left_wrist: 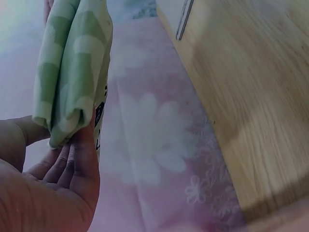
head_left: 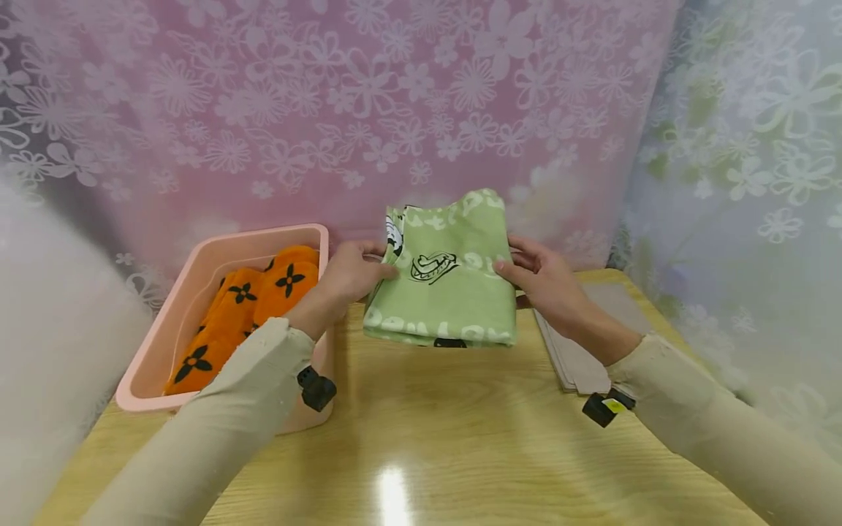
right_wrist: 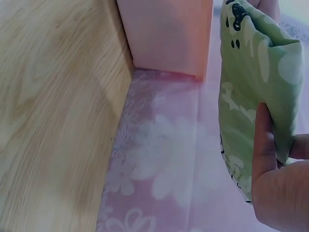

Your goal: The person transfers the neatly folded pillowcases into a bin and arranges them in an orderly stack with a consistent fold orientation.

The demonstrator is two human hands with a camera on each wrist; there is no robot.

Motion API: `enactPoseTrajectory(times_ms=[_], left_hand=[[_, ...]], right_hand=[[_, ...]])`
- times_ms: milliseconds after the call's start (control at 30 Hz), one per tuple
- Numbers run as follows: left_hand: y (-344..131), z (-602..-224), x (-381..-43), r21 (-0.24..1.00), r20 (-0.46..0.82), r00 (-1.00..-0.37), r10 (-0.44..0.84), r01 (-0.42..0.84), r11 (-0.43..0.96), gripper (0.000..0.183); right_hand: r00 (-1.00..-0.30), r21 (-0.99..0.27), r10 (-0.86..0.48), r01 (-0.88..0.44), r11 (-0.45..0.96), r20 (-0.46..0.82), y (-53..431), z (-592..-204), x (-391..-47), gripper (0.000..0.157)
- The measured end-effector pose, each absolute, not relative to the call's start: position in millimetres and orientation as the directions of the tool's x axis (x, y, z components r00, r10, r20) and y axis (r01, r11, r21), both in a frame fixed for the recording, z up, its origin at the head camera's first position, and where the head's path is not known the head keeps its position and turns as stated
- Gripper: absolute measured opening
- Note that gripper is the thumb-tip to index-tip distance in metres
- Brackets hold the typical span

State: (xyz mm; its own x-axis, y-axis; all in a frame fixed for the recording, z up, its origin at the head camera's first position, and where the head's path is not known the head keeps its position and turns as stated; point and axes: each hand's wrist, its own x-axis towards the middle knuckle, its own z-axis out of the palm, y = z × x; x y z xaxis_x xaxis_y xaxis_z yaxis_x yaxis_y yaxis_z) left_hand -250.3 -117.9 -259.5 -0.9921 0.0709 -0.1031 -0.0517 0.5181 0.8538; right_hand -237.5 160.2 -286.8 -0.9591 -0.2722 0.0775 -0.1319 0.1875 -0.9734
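Observation:
A folded light green cloth (head_left: 454, 248) with white lettering and a black grinning-mouth drawing is held up over the wooden table. My left hand (head_left: 355, 274) pinches its left edge, thumb on the front and fingers behind. At the opposite edge my right hand (head_left: 546, 281) grips it the same way. The left wrist view shows the thick folded layers of the cloth (left_wrist: 72, 63) between thumb and fingers. In the right wrist view the cloth (right_wrist: 246, 106) stands on edge, with fingers (right_wrist: 263, 140) along one face.
A pink plastic bin (head_left: 217, 237) on the left holds an orange cloth (head_left: 263, 292) with black flower shapes. Flat grey folded pieces (head_left: 572, 351) lie on the right of the wooden table (head_left: 447, 438). A pink floral curtain (head_left: 395, 109) hangs behind the table's far edge.

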Motion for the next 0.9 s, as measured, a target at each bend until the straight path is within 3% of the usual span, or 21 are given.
enactPoseTrajectory(times_ms=[900], left_hand=[[-217.4,-240.8,-236.8,0.89,-0.127,-0.989,0.08,-0.078,0.45,0.039]], right_hand=[[-0.944,-0.991,-0.303,-0.131,-0.021,0.132,63.2,-285.6,-252.5,0.049]])
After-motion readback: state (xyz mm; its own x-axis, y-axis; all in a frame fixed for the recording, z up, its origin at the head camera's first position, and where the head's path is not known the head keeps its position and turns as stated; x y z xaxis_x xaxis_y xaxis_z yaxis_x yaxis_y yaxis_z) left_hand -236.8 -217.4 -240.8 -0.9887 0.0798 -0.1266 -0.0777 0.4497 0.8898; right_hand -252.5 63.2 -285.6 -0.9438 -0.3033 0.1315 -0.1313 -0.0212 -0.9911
